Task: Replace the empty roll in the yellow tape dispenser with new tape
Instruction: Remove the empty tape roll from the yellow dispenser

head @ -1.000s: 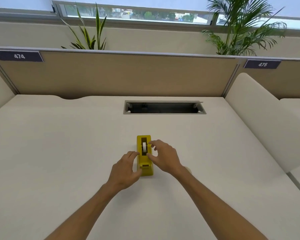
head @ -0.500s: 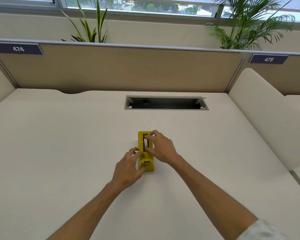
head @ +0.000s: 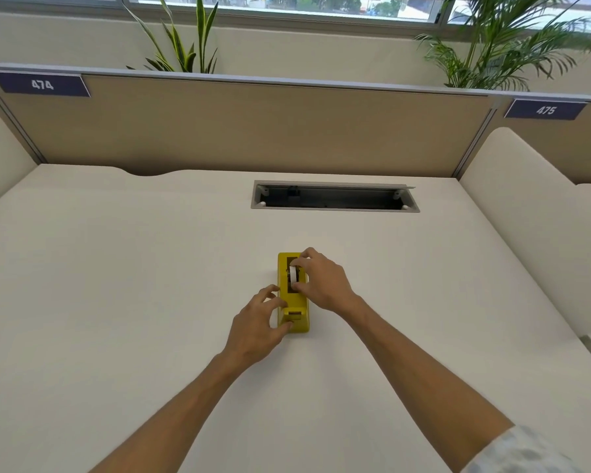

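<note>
Yellow tape dispenser stood lengthwise near the middle of the pale surface, cutter end toward the person. White roll sat upright in its slot, pinched front and back by thumb and fingertips of the right hand. Left hand braced the near end, fingers curled against the dispenser's left side and thumb at the front corner, steadying rather than clamping. Likely trouble from here, judged only from this pose: a straight upward pull could lift the whole dispenser if the hub stuck in its notches, given the light left-hand hold; a narrow pinch on a smooth roll could slip; the hub could drop and roll across the surface, perhaps toward the open cable slot beyond. No new tape visible anywhere on the surface.
</note>
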